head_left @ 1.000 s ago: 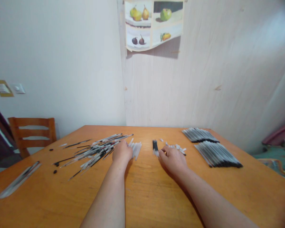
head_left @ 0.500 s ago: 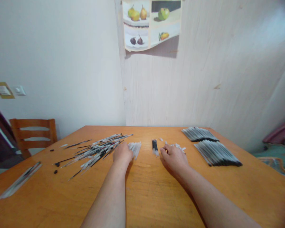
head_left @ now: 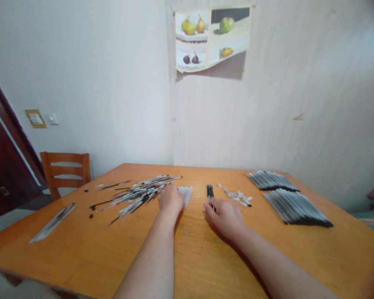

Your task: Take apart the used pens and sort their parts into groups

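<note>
My left hand (head_left: 171, 199) rests between a scattered heap of pen refills (head_left: 143, 192) and a small row of whitish translucent pen tubes (head_left: 186, 195), touching the tubes' left side. Its fingertips are hidden behind the hand. My right hand (head_left: 225, 216) is curled with fingers closed at the near end of a small bundle of black-topped pen refills (head_left: 210, 190); the bundle's lower part is covered by the fingers. Beyond the right hand lie several small clear caps (head_left: 239, 197), loose on the wood.
Two neat rows of pens with black ends, a far row (head_left: 272, 180) and a nearer row (head_left: 297, 207), lie at the table's right. A few long tubes (head_left: 52, 223) lie at the left, near small black plugs (head_left: 91, 216). A wooden chair (head_left: 65, 170) stands beyond the wooden table (head_left: 196, 265).
My right hand has moved from beside the loose caps to the near end of the refill bundle, uncovering the caps. My left hand stays by the tubes. The view has turned slightly left.
</note>
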A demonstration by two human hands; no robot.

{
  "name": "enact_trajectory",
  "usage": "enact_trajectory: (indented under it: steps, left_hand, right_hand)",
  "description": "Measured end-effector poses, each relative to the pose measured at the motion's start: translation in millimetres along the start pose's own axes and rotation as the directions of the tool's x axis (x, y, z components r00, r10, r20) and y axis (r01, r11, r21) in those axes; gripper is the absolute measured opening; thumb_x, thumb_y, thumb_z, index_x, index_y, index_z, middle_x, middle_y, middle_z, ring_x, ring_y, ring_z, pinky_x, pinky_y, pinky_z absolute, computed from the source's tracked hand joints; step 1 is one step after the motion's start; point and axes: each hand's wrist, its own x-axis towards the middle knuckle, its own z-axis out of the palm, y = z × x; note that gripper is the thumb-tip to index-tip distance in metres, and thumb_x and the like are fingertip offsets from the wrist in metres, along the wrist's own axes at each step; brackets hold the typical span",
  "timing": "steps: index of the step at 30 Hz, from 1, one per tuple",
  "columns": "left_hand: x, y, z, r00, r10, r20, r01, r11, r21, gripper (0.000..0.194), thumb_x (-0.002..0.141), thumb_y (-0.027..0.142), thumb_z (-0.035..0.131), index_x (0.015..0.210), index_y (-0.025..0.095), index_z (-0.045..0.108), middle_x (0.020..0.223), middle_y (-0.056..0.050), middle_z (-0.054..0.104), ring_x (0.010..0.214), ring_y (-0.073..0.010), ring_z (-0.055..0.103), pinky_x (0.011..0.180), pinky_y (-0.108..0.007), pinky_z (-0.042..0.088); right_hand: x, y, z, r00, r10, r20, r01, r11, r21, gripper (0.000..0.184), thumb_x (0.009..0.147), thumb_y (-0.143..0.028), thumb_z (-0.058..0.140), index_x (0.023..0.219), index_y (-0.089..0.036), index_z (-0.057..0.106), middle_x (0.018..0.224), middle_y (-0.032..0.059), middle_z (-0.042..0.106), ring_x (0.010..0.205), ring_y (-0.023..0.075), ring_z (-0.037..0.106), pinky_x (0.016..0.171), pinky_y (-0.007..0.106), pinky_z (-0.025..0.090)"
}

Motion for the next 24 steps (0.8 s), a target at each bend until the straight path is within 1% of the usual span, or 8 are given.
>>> enact_trajectory:
  steps: [1, 5, 9, 13, 17, 20, 24]
  left_hand:
    - [-0.9, 1.7, -0.5, 1.000, 0.014, 0.005, -0.014, 0.999, 0.030, 0.002, 0.073, 0.019, 0.065, 0.073, 0.021, 0.065, 0.091, -0.015, 0.072, 0.098, -0.0323, 0.064, 0.083, -0.038, 0.044]
    - [2.3, 6.3, -4.8, 0.998, 0.012, 0.058, -0.022, 0.983, 0.180, 0.016, 0.080, 0.022, 0.056, 0.091, 0.021, 0.068, 0.102, -0.015, 0.071, 0.100, -0.0302, 0.064, 0.082, -0.037, 0.045]
    - [20.5, -0.4, -16.4, 0.999, 0.010, 0.045, -0.019, 0.978, 0.206, 0.018, 0.082, 0.023, 0.054, 0.093, 0.022, 0.068, 0.101, -0.015, 0.071, 0.098, -0.0307, 0.065, 0.080, -0.037, 0.045]
    - [45.4, -20.7, -35.7, 1.000, 0.005, 0.028, -0.012, 0.966, 0.256, 0.018, 0.082, 0.025, 0.054, 0.092, 0.023, 0.069, 0.099, -0.014, 0.072, 0.097, -0.0304, 0.065, 0.079, -0.037, 0.045]
    - [65.9, -45.9, -54.1, 1.000, -0.021, 0.017, 0.014, 0.937, 0.349, 0.019, 0.082, 0.027, 0.055, 0.093, 0.026, 0.070, 0.101, -0.011, 0.073, 0.097, -0.0274, 0.065, 0.078, -0.034, 0.045]
    - [79.3, -64.6, -62.0, 0.999, -0.039, 0.022, 0.026, 0.912, 0.409, 0.018, 0.082, 0.028, 0.055, 0.092, 0.027, 0.070, 0.103, -0.011, 0.073, 0.098, -0.0286, 0.065, 0.078, -0.035, 0.045]
    - [97.8, -87.0, -66.1, 0.997, -0.063, 0.045, 0.037, 0.896, 0.443, 0.019, 0.081, 0.026, 0.055, 0.092, 0.026, 0.071, 0.105, -0.014, 0.072, 0.102, -0.0315, 0.064, 0.080, -0.039, 0.045]
  right_hand:
    - [-1.5, -1.8, 0.4, 1.000, -0.021, 0.007, 0.021, 1.000, 0.004, 0.036, 0.095, -0.043, 0.043, 0.075, -0.021, 0.063, 0.073, 0.0041, 0.069, 0.064, 0.0153, 0.056, 0.056, 0.028, 0.019]
    - [-5.2, -3.8, 1.6, 0.997, -0.067, 0.032, 0.067, 0.998, 0.023, 0.035, 0.095, -0.042, 0.044, 0.073, -0.021, 0.061, 0.072, 0.0042, 0.069, 0.065, 0.0155, 0.058, 0.056, 0.028, 0.019]
    - [-9.3, -7.4, 2.3, 0.990, -0.124, 0.068, 0.119, 0.990, 0.071, 0.035, 0.095, -0.041, 0.044, 0.071, -0.021, 0.060, 0.072, 0.0039, 0.069, 0.066, 0.0157, 0.059, 0.057, 0.028, 0.021]
    - [-16.2, -17.0, 4.3, 0.967, -0.217, 0.130, 0.197, 0.969, 0.150, 0.034, 0.095, -0.040, 0.043, 0.071, -0.021, 0.059, 0.070, 0.0016, 0.068, 0.065, 0.0150, 0.059, 0.058, 0.027, 0.024]
    - [-20.5, -23.7, 8.7, 0.949, -0.262, 0.174, 0.230, 0.955, 0.185, 0.035, 0.096, -0.042, 0.042, 0.071, -0.022, 0.058, 0.069, 0.0005, 0.067, 0.065, 0.0156, 0.059, 0.058, 0.027, 0.026]
    - [-21.4, -24.1, 12.4, 0.940, -0.285, 0.188, 0.245, 0.946, 0.213, 0.036, 0.097, -0.042, 0.039, 0.072, -0.023, 0.058, 0.072, 0.0006, 0.067, 0.067, 0.0164, 0.061, 0.060, 0.028, 0.029]
    - [-22.5, -22.0, 16.1, 0.936, -0.291, 0.197, 0.241, 0.940, 0.242, 0.038, 0.098, -0.044, 0.036, 0.073, -0.023, 0.057, 0.072, 0.0013, 0.067, 0.069, 0.0170, 0.062, 0.063, 0.029, 0.033]
